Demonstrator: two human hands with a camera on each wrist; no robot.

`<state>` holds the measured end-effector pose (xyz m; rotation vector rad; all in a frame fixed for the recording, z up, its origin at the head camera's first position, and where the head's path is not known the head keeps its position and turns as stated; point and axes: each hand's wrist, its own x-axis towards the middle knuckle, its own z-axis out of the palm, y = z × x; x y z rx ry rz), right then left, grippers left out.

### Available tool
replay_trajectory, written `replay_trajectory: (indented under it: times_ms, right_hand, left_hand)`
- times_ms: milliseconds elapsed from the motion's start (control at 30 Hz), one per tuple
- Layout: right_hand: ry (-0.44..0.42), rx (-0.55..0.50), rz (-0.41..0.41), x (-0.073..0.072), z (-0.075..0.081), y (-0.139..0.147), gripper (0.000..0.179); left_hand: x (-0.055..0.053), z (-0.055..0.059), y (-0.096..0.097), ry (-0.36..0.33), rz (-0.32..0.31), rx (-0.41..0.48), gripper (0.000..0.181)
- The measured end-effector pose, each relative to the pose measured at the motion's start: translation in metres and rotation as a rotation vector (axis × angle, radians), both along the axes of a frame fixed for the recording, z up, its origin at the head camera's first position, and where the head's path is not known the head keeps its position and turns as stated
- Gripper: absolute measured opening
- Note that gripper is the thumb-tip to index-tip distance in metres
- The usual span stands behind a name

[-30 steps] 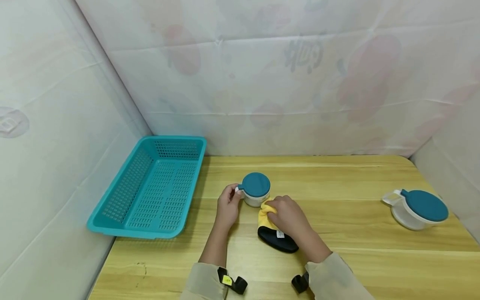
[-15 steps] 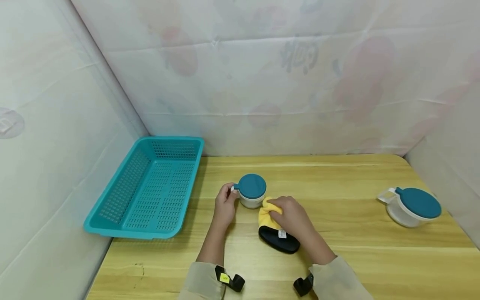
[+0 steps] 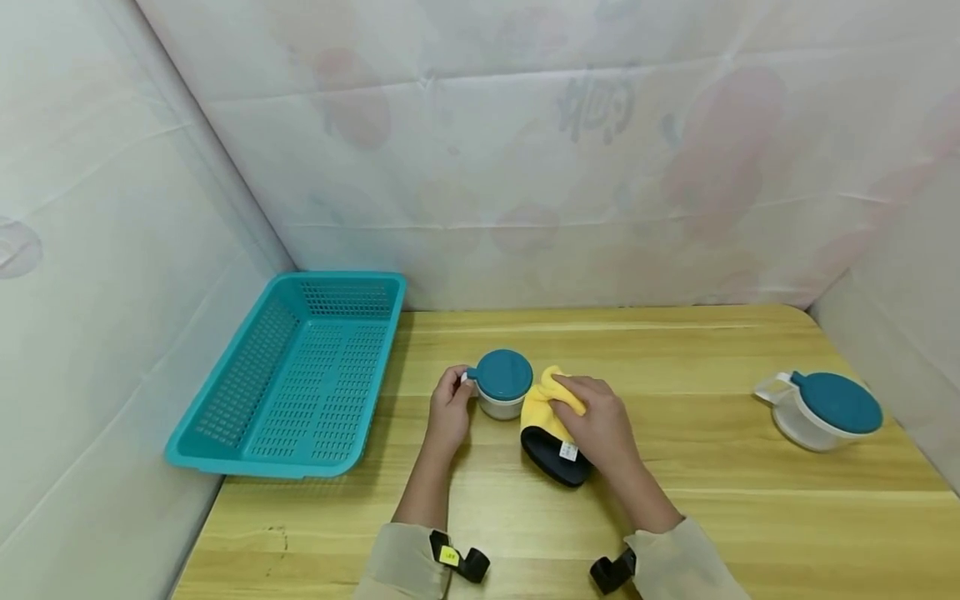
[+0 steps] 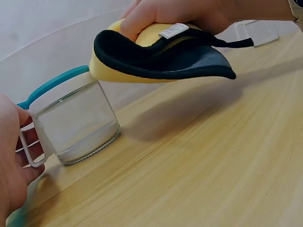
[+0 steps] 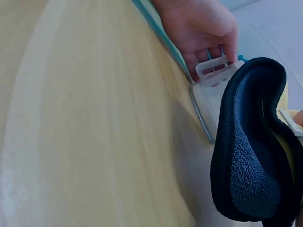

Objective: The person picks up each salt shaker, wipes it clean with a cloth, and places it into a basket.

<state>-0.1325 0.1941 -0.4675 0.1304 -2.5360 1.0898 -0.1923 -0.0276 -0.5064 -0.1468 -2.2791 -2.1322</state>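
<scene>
My left hand [image 3: 448,417] grips the white handle of a small clear glass jar [image 3: 502,406] with a blue lid [image 3: 505,374]. The jar stands upright on the table, with a little whitish matter low inside it in the left wrist view. My right hand [image 3: 602,425] pinches a bunched yellow cleaning cloth [image 3: 542,412] with a dark grey terry underside [image 5: 253,175], black edging and a white tag [image 4: 173,31]. The cloth's lower part hangs above the tabletop, casting a shadow, and its yellow side is right at the jar's rim. Some right fingers are hidden in the folds.
A second blue-lidded jar [image 3: 806,421] with a white handle stands at the right of the wooden table [image 3: 675,517]. At the left is a turquoise perforated basket [image 3: 382,400]. Pale printed sheets [image 3: 480,167] hang behind and at the sides.
My right hand has raised the cloth and carried it slightly away from me, up beside the jar's lid. The left hand keeps its hold on the jar's handle.
</scene>
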Motion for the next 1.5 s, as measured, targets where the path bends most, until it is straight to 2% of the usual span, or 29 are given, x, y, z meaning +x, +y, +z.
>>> replay_trajectory:
  times_ms: [167, 467, 567, 900, 1167, 1500]
  right_hand:
    - [0.062, 0.027, -0.031, -0.002, 0.002, -0.001, 0.036]
    - [0.175, 0.243, -0.01, -0.005, -0.003, -0.012, 0.036]
    - [0.182, 0.283, -0.007, -0.006, -0.005, -0.014, 0.035]
    - [0.081, 0.325, 0.006, -0.006, -0.012, -0.016, 0.033]
    - [-0.057, 0.41, 0.056, -0.009, -0.015, -0.017, 0.029]
    - [-0.077, 0.531, 0.103, -0.012, -0.016, -0.021, 0.03]
  left_hand:
    - [0.0, -0.002, 0.0, 0.014, -0.005, -0.003, 0.023]
    - [0.0, -0.003, 0.001, 0.011, -0.002, -0.011, 0.023]
    - [0.0, -0.002, 0.001, 0.006, 0.005, 0.0, 0.022]
    - [-0.002, -0.003, 0.002, -0.024, 0.006, 0.032, 0.022]
    - [-0.002, -0.002, 0.002, 0.005, 0.018, 0.022, 0.021]
    - [-0.003, -0.005, -0.001, -0.012, 0.033, 0.014, 0.022]
